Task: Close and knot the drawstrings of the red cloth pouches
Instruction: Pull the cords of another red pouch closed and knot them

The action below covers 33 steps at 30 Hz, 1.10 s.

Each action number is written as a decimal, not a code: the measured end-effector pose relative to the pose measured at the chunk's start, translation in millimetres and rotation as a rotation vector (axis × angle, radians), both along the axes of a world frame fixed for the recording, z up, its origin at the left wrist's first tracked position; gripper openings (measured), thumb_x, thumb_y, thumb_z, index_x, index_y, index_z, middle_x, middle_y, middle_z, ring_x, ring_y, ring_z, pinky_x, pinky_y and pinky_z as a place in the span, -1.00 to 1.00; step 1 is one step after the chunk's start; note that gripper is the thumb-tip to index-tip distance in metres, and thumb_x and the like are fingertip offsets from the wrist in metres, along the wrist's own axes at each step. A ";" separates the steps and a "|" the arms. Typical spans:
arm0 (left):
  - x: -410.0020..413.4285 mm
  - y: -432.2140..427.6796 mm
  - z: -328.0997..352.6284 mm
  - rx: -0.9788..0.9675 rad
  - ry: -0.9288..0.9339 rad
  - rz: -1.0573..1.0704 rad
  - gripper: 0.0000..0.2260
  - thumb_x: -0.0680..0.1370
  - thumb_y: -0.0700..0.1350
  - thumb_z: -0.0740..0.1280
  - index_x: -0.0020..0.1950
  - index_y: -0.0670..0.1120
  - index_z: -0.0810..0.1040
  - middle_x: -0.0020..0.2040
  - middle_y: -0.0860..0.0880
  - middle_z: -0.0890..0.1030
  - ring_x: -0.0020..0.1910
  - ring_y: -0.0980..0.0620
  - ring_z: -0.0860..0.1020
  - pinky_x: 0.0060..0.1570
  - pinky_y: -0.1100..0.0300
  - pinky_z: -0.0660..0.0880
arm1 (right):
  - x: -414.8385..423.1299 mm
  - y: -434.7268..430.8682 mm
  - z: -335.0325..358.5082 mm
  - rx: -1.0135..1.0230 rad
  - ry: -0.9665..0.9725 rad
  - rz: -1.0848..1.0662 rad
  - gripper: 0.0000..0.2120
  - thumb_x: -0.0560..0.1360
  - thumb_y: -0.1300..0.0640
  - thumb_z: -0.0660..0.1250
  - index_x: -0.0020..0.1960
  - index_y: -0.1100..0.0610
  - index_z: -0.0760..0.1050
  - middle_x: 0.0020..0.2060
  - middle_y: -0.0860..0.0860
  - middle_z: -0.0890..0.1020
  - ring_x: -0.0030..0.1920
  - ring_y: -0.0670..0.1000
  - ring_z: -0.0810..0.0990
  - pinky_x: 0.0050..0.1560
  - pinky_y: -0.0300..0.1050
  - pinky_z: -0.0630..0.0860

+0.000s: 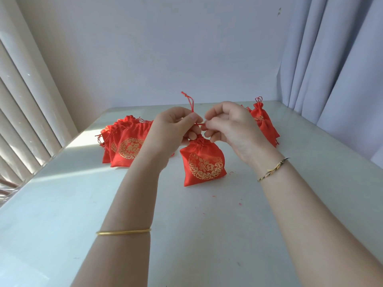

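Observation:
A red cloth pouch (202,162) with a gold round print hangs just above the white table, its mouth gathered shut. My left hand (172,129) pinches one red drawstring (189,101), whose knotted end sticks up above my fingers. My right hand (230,127) pinches the other drawstring strand right beside it, over the pouch's neck. The strands cross between my fingertips. A pile of several red pouches (126,141) lies at the left, partly hidden by my left wrist. More red pouches (263,121) with gathered mouths lie at the right, behind my right hand.
The white table (196,235) runs to a pale wall at the back. Curtains hang on the left (27,100) and on the right (331,69). Small red thread scraps (240,204) dot the tabletop near the pouch.

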<state>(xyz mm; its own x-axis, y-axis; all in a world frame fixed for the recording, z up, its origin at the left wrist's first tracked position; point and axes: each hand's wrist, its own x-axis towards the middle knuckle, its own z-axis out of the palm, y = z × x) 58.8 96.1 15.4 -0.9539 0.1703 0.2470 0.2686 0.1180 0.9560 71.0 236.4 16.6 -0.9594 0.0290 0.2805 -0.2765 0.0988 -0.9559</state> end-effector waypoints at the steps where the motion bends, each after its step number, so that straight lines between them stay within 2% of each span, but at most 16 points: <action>1: -0.2 0.6 -0.4 0.010 -0.006 0.024 -0.82 0.58 -0.19 0.24 -0.18 -0.10 0.58 -0.37 -0.02 0.56 -0.44 0.13 0.47 -0.36 0.26 0.42 | 0.3 -0.7 -1.3 0.056 0.041 0.001 -0.84 0.42 0.41 0.30 -0.19 0.17 0.44 -0.37 0.06 0.54 -0.44 -0.09 0.50 -0.40 -0.26 0.45; 4: -0.8 2.0 -0.8 0.035 -0.008 0.079 -0.82 0.57 -0.20 0.26 -0.20 -0.08 0.57 -0.41 -0.03 0.55 -0.50 0.17 0.48 -0.45 0.34 0.42 | -0.2 -6.1 -5.2 0.172 0.158 -0.005 -0.79 0.36 0.38 0.42 -0.25 0.13 0.45 -0.38 -0.01 0.52 -0.42 -0.15 0.45 -0.38 -0.34 0.40; 9: -3.0 0.9 -2.3 0.007 0.002 0.123 -0.84 0.57 -0.19 0.27 -0.19 -0.10 0.58 -0.54 0.05 0.53 -0.53 0.19 0.48 -0.49 0.38 0.40 | -4.3 -9.3 -11.0 0.328 0.283 -0.084 -0.84 0.33 0.35 0.44 -0.22 0.13 0.53 -0.41 -0.10 0.43 -0.48 -0.21 0.36 -0.39 -0.41 0.27; 11: -3.9 0.8 -3.3 -0.003 0.000 0.131 -0.85 0.57 -0.18 0.27 -0.16 -0.13 0.60 -0.54 0.05 0.54 -0.52 0.19 0.48 -0.48 0.38 0.40 | -5.4 -9.7 -11.6 0.424 0.340 -0.149 -0.88 0.33 0.32 0.43 -0.20 0.14 0.58 -0.39 -0.12 0.39 -0.44 -0.23 0.39 -0.36 -0.41 0.28; 14: -4.8 1.4 -3.4 0.015 0.002 0.144 -0.85 0.56 -0.19 0.28 -0.15 -0.15 0.61 -0.51 0.03 0.55 -0.51 0.19 0.48 -0.46 0.38 0.41 | -5.8 -11.1 -11.7 0.534 0.420 -0.214 -0.93 0.36 0.27 0.43 -0.17 0.16 0.62 -0.29 -0.08 0.46 -0.37 -0.28 0.44 -0.28 -0.44 0.34; 18: -5.7 1.2 -0.3 0.060 0.020 0.185 -0.90 0.52 -0.24 0.31 -0.01 -0.16 0.58 -0.48 0.07 0.57 -0.44 0.19 0.55 -0.40 0.36 0.47 | -5.9 -12.3 -10.4 0.642 0.368 -0.220 -0.95 0.43 0.22 0.37 -0.15 0.16 0.61 -0.25 -0.06 0.47 -0.36 -0.22 0.42 -0.27 -0.41 0.33; 20: -4.4 1.9 2.2 0.064 0.021 0.179 -0.78 0.49 -0.29 0.31 0.12 -0.15 0.52 -0.31 0.03 0.59 -0.35 0.13 0.58 -0.35 0.31 0.50 | -6.7 -11.7 -9.8 0.583 0.297 -0.190 -0.92 0.45 0.20 0.35 -0.17 0.18 0.60 -0.34 -0.13 0.49 -0.41 -0.24 0.44 -0.34 -0.44 0.33; 22: -2.0 3.5 3.9 -0.005 0.038 0.203 -0.66 0.46 -0.31 0.31 0.22 -0.10 0.46 -0.05 -0.02 0.54 -0.21 0.11 0.58 -0.24 0.24 0.56 | -7.1 -10.9 -9.9 0.478 0.215 -0.158 -0.90 0.47 0.20 0.35 -0.18 0.20 0.60 -0.43 -0.16 0.49 -0.48 -0.26 0.44 -0.40 -0.44 0.31; 25: 0.9 2.7 4.7 -0.132 0.116 0.286 -0.61 0.44 -0.29 0.32 0.20 0.01 0.38 0.17 -0.04 0.43 -0.02 0.12 0.53 -0.13 0.16 0.55 | -6.6 -8.8 -11.4 0.231 0.047 -0.103 -0.88 0.49 0.24 0.31 -0.21 0.21 0.57 -0.52 -0.11 0.42 -0.59 -0.20 0.33 -0.43 -0.34 0.24; 27: 1.8 0.3 6.3 -0.151 0.197 0.327 -0.66 0.42 -0.29 0.31 0.09 0.04 0.36 0.18 -0.06 0.43 -0.04 0.14 0.51 -0.21 0.23 0.48 | -6.7 -8.4 -12.1 0.009 -0.094 -0.049 -0.85 0.50 0.27 0.29 -0.25 0.21 0.52 -0.52 -0.06 0.37 -0.58 -0.17 0.27 -0.48 -0.28 0.21; 29: 2.9 -0.2 9.7 -0.235 0.300 0.316 -0.73 0.40 -0.31 0.30 -0.06 0.05 0.42 0.13 -0.06 0.46 -0.11 0.20 0.47 -0.24 0.37 0.39 | -6.8 -9.2 -11.7 -0.158 -0.198 -0.007 -0.83 0.51 0.28 0.29 -0.27 0.19 0.48 -0.48 -0.01 0.35 -0.56 -0.14 0.25 -0.53 -0.30 0.20; 31: 4.7 1.9 12.0 -0.378 0.360 0.277 -0.76 0.40 -0.30 0.31 -0.17 0.07 0.52 0.06 -0.02 0.46 -0.14 0.23 0.44 -0.25 0.53 0.33 | -6.4 -9.4 -11.1 -0.242 -0.252 0.008 -0.84 0.50 0.29 0.30 -0.26 0.21 0.47 -0.47 0.01 0.35 -0.55 -0.14 0.25 -0.56 -0.31 0.20; 33: 6.3 5.0 10.8 -0.464 0.383 0.254 -0.81 0.42 -0.25 0.34 -0.18 0.06 0.59 0.01 0.00 0.43 -0.13 0.21 0.42 -0.19 0.54 0.31 | -5.9 -8.7 -10.3 -0.277 -0.279 0.006 -0.84 0.50 0.29 0.31 -0.26 0.22 0.47 -0.47 0.02 0.36 -0.55 -0.13 0.27 -0.56 -0.30 0.24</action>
<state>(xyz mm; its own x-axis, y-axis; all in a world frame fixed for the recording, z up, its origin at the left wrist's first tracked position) 65.1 101.1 26.2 -0.8378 0.1218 0.5322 0.4894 0.5999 0.6330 65.1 227.7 6.3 -0.9981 0.0615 -0.0084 -0.0024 -0.1740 -0.9847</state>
